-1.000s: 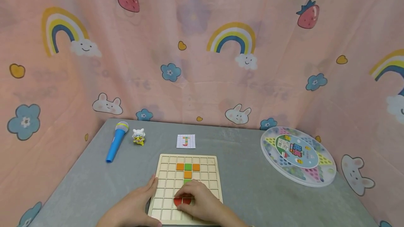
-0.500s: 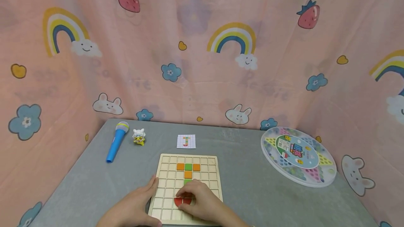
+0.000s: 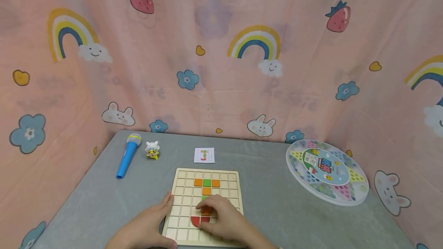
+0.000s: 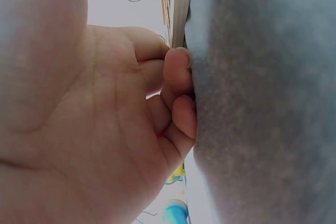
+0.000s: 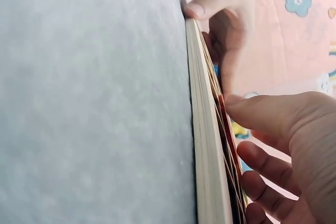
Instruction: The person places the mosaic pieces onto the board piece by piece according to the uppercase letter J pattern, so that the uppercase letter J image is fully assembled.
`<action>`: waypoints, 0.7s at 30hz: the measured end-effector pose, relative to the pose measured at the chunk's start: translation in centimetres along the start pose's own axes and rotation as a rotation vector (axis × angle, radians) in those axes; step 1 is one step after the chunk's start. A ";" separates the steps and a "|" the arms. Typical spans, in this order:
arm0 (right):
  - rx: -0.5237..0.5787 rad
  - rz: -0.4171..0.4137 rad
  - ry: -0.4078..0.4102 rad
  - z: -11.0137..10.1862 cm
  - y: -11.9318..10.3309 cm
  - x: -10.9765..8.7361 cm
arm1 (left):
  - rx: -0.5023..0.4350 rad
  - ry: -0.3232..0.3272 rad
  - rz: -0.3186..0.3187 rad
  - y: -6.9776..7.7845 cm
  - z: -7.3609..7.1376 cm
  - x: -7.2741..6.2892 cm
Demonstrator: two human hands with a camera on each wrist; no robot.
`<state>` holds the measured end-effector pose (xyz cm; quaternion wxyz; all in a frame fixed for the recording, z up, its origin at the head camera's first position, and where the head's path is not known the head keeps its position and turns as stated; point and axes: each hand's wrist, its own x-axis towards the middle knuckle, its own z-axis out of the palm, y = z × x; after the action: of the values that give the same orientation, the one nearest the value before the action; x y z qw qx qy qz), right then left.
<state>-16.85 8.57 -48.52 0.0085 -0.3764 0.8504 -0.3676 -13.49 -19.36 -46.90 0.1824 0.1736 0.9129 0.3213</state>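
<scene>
A wooden grid board (image 3: 180,203) lies on the grey table. Orange and green tiles (image 3: 207,183) form a short row with a column below it, partly covered by my right hand (image 3: 226,220). Two red curved pieces (image 3: 195,221) sit side by side at the column's foot, below an orange tile (image 3: 205,212). The right thumb touches the red piece on the right, while the other fingers arch loosely over the column. My left hand (image 3: 147,222) holds the board's near left corner, thumb at the front edge and fingers along the left side.
A patterned card (image 3: 204,155) lies behind the board. At the back left are a blue toy microphone (image 3: 127,158) and a small white and yellow figurine (image 3: 152,150). A round board game (image 3: 327,172) lies at the right, and a pink printed curtain (image 3: 221,99) hangs behind.
My right hand has shifted slightly right, its fingers lifting off the red pieces and uncovering the orange tile above them. The left hand stays at the board's corner.
</scene>
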 end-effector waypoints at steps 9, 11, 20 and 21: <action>0.028 0.009 -0.033 -0.5 0.3 0.1 | 0.010 -0.011 -0.006 0.0 0.0 0.3; 0.036 0.006 -0.035 -0.5 0.3 0.1 | 0.008 -0.019 -0.015 0.0 0.0 0.3; 0.085 0.077 -0.038 -2.5 -0.3 -0.1 | 0.008 -0.033 -0.027 0.6 -0.3 0.0; 0.090 0.081 -0.032 -3.0 -0.3 -0.3 | -0.002 -0.035 -0.028 0.7 -0.4 -0.1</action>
<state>-17.38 10.47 -46.21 0.0539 -0.3465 0.8472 -0.3990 -13.45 -19.10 -46.09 0.2030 0.1663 0.9116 0.3166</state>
